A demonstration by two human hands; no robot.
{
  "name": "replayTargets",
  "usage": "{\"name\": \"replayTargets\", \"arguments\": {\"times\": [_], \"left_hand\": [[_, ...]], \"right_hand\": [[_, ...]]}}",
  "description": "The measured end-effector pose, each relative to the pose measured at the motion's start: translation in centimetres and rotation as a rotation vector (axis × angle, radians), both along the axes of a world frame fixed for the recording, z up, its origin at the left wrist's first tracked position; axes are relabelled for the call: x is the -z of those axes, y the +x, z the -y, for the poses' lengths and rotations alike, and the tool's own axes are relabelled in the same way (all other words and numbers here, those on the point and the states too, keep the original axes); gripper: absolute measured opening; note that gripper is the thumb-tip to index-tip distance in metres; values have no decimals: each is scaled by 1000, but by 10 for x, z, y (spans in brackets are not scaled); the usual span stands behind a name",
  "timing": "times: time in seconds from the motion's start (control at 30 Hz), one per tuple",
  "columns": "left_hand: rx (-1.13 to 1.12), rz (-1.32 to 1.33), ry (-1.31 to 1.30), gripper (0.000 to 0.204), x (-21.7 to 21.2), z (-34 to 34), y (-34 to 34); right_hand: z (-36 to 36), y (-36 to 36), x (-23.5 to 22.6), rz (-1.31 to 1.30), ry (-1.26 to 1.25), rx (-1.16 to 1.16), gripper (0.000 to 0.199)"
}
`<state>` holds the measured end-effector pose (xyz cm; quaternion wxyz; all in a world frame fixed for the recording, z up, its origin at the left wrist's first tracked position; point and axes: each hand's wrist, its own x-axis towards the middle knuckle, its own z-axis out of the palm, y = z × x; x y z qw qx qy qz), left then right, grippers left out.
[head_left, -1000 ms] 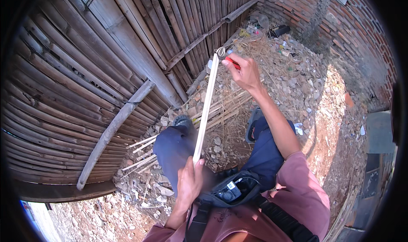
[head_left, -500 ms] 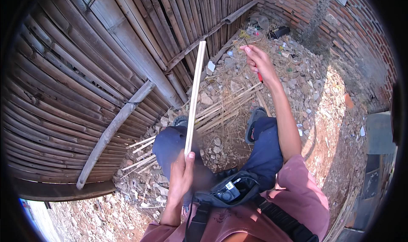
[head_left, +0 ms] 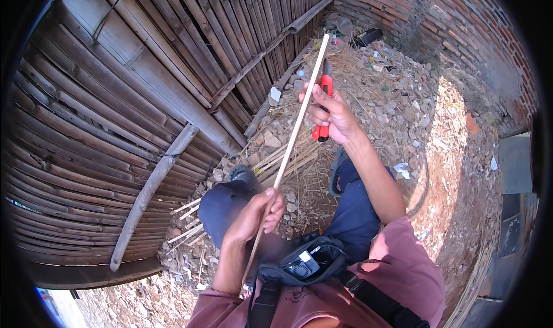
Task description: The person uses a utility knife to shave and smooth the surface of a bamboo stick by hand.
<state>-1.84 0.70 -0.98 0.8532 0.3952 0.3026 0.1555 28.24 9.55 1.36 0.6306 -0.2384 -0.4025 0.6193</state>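
A long, thin pale strip of bamboo (head_left: 293,130) slants across the middle, its far end up and to the right. My left hand (head_left: 249,217) is closed around its lower part, above my left thigh. In my right hand (head_left: 337,116) is a red utility knife (head_left: 326,85), its blade pointing away from me and close alongside the strip. Some fingers of that hand reach to the strip's upper part; whether they grip it too, I cannot tell. Beyond the strip, several more pale strips (head_left: 296,159) lie on the ground between my feet.
A bamboo wall (head_left: 167,57) with a pole brace (head_left: 152,192) rises at the left. Rubble and dry straw (head_left: 380,112) cover the ground up to a brick wall (head_left: 472,37) at the far right. An open dark waist bag (head_left: 302,264) sits at my lap.
My right hand has come left and nearer, bringing the knife beside the strip. My left hand has slid up along the strip or regripped it, and the strip now leans further right.
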Motion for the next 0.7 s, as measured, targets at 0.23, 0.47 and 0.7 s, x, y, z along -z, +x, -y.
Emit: {"name": "replayTargets", "arguments": {"times": [0.23, 0.47, 0.7], "left_hand": [[45, -139, 444, 38, -33, -31, 26], [188, -162, 616, 33, -43, -60, 42], [150, -60, 393, 33, -21, -55, 37]], "right_hand": [[6, 15, -7, 58, -55, 236, 25], [7, 30, -18, 0, -65, 304, 29], [4, 26, -14, 97, -119, 394, 36]]}}
